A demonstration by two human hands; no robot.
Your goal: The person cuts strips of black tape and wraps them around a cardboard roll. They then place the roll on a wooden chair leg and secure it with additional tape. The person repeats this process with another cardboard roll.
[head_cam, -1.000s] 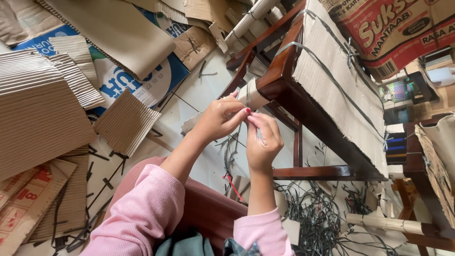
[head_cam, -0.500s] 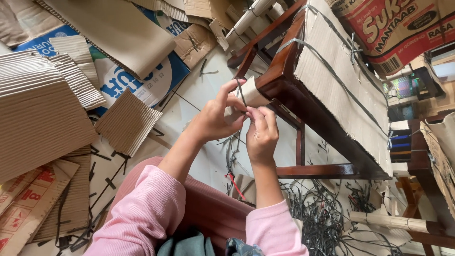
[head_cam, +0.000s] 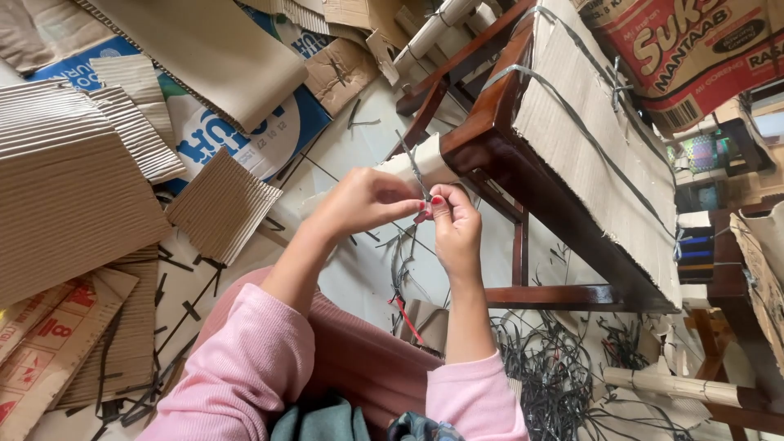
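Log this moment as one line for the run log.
left hand: pinching dark strap | right hand: pinching same strap | beside: paper-wrapped chair leg | floor: cardboard pieces

A flattened blue-and-white carton (head_cam: 245,131) lies on the floor upper left; a red-and-white printed carton (head_cam: 694,57) stands top right; red-printed cardboard (head_cam: 41,343) lies lower left.

The wooden chair frame (head_cam: 523,155) with its cardboard wrapping (head_cam: 588,139) blocks the right side just past both hands, corrugated sheets (head_cam: 73,196) crowd the left, and only a pale floor strip (head_cam: 359,269), strewn with black straps (head_cam: 563,367), stays passable beneath.
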